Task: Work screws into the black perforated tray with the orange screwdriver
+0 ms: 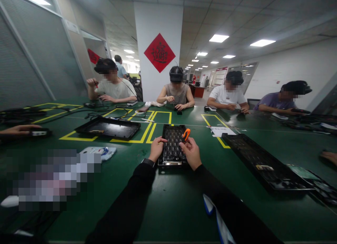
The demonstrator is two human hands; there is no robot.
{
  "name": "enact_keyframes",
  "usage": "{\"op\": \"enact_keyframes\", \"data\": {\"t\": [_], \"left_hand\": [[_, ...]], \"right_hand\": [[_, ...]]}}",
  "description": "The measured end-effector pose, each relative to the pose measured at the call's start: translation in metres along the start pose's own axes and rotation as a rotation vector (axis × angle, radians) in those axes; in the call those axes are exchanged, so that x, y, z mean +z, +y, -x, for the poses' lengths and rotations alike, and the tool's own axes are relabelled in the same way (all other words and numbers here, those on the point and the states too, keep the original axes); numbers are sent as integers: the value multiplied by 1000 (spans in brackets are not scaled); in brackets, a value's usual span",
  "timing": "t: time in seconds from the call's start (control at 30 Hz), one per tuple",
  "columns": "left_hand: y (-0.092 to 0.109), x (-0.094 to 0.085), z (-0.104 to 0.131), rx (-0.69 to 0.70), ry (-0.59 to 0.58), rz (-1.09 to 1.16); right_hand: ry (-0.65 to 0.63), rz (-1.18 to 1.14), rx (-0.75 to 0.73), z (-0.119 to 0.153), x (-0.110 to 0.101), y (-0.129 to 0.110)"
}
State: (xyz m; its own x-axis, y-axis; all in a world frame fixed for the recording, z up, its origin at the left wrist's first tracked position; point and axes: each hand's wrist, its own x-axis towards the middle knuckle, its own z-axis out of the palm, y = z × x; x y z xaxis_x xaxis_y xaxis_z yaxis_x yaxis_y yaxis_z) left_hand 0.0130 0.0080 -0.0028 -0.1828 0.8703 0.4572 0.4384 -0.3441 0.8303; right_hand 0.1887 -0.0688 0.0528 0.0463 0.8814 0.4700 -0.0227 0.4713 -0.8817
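Observation:
In front of me on the green table lies a narrow black plastic casing (pixel 173 140), its inside dotted with rows of small raised parts. A pale strip (pixel 172 163) sits along its near end. My left hand (pixel 157 149) holds the casing's left edge, fingers over the rim. In my right hand (pixel 192 153) is a screwdriver with an orange handle (pixel 186 134). The handle leans up and away, and the tool's lower end points into the casing, though its tip is too dark to make out.
A wide black tray (pixel 109 127) lies left, and a long black housing (pixel 265 165) right, with a green circuit board (pixel 302 172) beside it. Cables (pixel 65 112) spread at far left. Several people sit opposite. Other people's hands (pixel 17 131) show at both edges.

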Motion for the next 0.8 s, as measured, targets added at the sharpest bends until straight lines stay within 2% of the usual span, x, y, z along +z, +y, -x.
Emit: {"op": "enact_keyframes", "data": {"t": [0.33, 0.67, 0.8], "left_hand": [[0, 0, 0, -5, -7, 16], [-1, 0, 0, 4, 1, 15], [0, 0, 0, -11, 8, 18]], "right_hand": [[-21, -105, 46, 0, 1, -1], [-7, 31, -27, 0, 0, -1], [-1, -14, -24, 0, 0, 1]]}}
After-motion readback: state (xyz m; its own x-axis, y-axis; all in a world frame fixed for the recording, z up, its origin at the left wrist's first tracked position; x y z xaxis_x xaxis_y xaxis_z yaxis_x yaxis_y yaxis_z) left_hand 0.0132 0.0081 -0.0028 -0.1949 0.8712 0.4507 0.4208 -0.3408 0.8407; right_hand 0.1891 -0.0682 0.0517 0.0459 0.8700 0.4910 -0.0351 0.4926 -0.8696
